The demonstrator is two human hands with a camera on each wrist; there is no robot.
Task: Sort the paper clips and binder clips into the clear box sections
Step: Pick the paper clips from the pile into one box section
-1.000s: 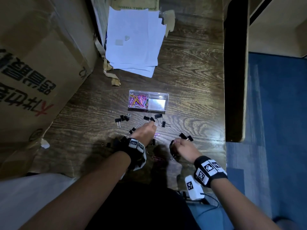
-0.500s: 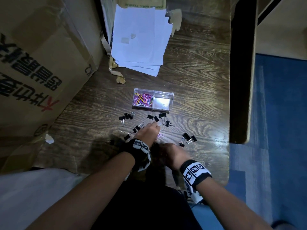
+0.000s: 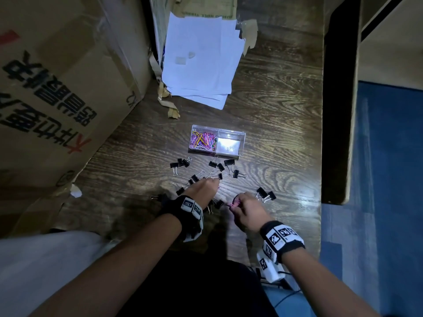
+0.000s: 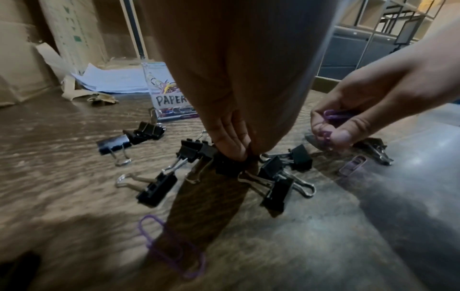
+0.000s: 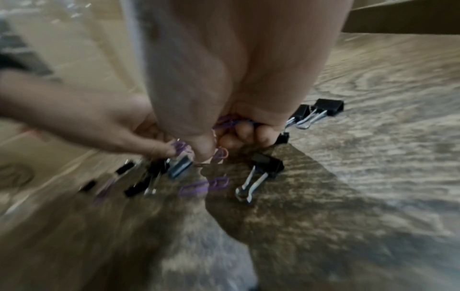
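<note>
The clear box (image 3: 231,133) stands mid-table; its left section holds coloured paper clips (image 3: 202,139) and its right section looks bare. Black binder clips (image 3: 235,173) lie scattered in front of it. My left hand (image 3: 215,183) reaches down among them. Its fingertips (image 4: 234,151) are bunched against a binder clip (image 4: 226,165) and, in the right wrist view, pinch a purple paper clip (image 5: 179,146). Just to the right, my right hand (image 3: 235,202) holds purple paper clips (image 4: 333,115) in curled fingers. More purple clips (image 4: 171,248) lie loose on the wood.
A stack of white paper (image 3: 201,60) lies behind the box. A large cardboard box (image 3: 57,99) walls off the left. A dark upright panel (image 3: 336,110) borders the table's right edge, with blue floor (image 3: 389,179) beyond it.
My right hand reached left beside the left hand, then drew back right with purple paper clips in its fingers. The left hand stayed among the binder clips.
</note>
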